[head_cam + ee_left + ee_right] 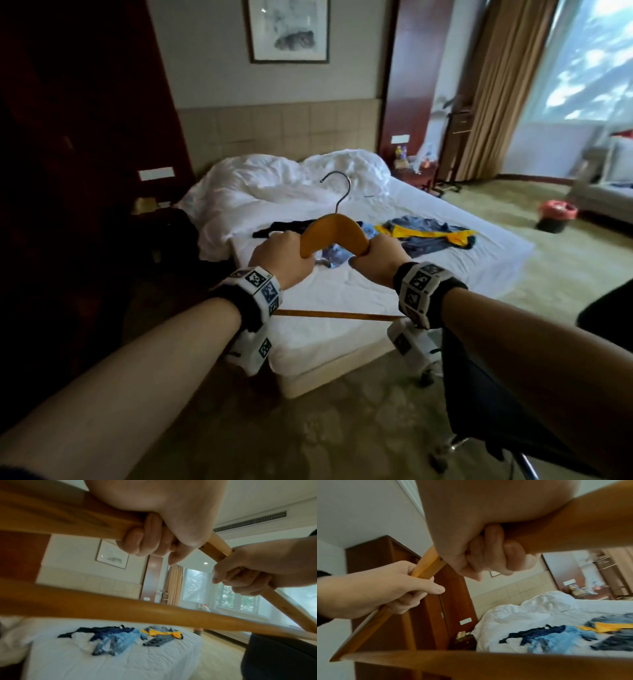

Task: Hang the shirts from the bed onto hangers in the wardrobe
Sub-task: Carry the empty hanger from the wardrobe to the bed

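Observation:
A wooden hanger (334, 231) with a metal hook (339, 187) is held up in front of me over the foot of the bed (342, 294). My left hand (284, 257) grips its left arm and my right hand (378, 258) grips its right arm, fingers curled round the wood in both wrist views. The hanger's lower bar (329, 314) runs below my wrists. On the sheet lie several shirts: a dark navy one (284, 228), a light blue one (118, 641), and a grey and yellow one (431, 234). The dark wooden wardrobe (412, 601) stands at the left.
A crumpled white duvet (274, 185) covers the head of the bed. A dark office chair (486, 404) stands close at my lower right. A black bin with a red liner (556, 216) sits on the carpet right of the bed, near a sofa (609, 185).

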`<state>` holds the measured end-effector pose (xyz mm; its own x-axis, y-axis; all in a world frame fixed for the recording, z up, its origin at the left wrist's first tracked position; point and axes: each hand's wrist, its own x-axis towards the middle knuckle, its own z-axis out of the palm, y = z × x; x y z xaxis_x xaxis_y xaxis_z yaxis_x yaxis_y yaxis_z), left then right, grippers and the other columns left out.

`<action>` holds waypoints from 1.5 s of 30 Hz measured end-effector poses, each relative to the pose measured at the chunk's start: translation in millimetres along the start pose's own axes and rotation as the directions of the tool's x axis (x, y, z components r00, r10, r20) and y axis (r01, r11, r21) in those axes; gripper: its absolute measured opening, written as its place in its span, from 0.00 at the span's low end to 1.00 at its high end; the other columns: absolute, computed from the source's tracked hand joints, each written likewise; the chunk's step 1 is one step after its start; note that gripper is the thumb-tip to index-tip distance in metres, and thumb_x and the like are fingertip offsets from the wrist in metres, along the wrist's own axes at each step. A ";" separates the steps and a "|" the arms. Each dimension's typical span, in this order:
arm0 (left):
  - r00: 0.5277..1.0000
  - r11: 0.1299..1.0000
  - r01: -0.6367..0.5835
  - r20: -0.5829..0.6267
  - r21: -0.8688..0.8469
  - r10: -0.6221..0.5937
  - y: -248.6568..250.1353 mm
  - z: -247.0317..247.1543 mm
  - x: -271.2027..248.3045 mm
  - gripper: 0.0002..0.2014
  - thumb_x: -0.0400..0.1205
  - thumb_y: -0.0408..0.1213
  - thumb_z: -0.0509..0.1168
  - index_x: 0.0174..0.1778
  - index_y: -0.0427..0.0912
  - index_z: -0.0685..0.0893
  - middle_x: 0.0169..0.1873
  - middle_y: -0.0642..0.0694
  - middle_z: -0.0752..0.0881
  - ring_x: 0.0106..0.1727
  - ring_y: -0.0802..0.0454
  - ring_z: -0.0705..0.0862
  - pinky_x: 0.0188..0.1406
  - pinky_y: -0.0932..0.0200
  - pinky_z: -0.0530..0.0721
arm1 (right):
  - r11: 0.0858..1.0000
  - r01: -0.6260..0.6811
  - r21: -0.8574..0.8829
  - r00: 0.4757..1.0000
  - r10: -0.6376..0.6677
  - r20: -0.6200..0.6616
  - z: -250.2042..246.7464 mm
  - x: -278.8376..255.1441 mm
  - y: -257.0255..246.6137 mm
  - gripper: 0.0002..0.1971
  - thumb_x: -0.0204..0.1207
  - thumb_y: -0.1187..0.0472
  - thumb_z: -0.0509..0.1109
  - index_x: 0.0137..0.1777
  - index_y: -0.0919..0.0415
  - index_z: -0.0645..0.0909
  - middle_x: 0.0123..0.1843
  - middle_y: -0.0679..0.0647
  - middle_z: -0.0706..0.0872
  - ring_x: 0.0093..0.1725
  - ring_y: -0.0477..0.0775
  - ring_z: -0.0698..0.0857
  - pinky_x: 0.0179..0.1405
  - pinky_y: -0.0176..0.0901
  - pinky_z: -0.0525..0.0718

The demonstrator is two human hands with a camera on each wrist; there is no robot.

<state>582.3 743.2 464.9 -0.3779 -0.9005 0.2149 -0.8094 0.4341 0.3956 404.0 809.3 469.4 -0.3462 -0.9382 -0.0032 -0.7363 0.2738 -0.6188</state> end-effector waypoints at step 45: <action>0.853 0.973 -0.206 0.468 -0.104 0.230 159.8 455.9 740.8 0.07 0.81 0.43 0.64 0.50 0.47 0.84 0.51 0.41 0.88 0.54 0.37 0.86 0.48 0.50 0.82 | 0.800 -0.479 0.363 0.865 0.358 0.351 -97.8 757.8 368.3 0.13 0.71 0.57 0.80 0.40 0.68 0.85 0.28 0.61 0.82 0.23 0.57 0.78 0.23 0.43 0.76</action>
<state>-31.9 134.2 280.3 -0.7194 -0.6796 -0.1437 -0.6631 0.6103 0.4334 -186.3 219.9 315.9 -0.3589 -0.7878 -0.5006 -0.2122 0.5911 -0.7782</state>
